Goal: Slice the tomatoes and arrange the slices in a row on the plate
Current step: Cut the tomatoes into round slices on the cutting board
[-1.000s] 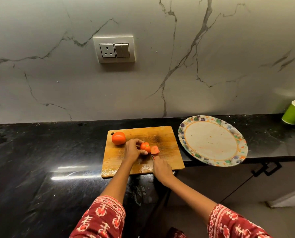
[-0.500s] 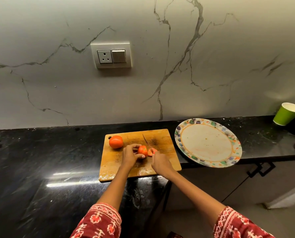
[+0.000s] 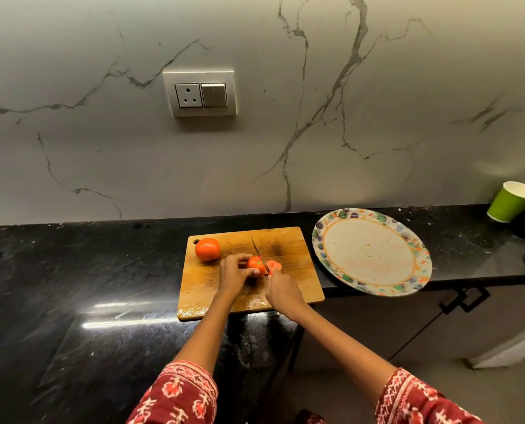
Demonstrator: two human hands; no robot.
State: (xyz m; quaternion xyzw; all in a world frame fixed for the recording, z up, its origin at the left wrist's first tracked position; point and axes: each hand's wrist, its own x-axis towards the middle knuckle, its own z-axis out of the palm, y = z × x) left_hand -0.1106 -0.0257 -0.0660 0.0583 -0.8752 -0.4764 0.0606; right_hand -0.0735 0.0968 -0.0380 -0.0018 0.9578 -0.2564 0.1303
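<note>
Fingertips are our risk: our left hand (image 3: 235, 272) pinches the tomato (image 3: 254, 264) mid-board, touching the knife (image 3: 259, 254) gripped in our right hand (image 3: 282, 290); a slip on wet skin could nick us. The plate (image 3: 331, 261), toward the worktop's right edge, holds no slices.

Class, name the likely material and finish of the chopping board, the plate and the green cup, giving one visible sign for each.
Board: wood, matt, with grain and dark scoring.
Plate: unclear, perhaps melamine or glazed ceramic; printed rim, dull sheen.
Cup: probably paper; thin rim, white inside, matt green outside.
</note>
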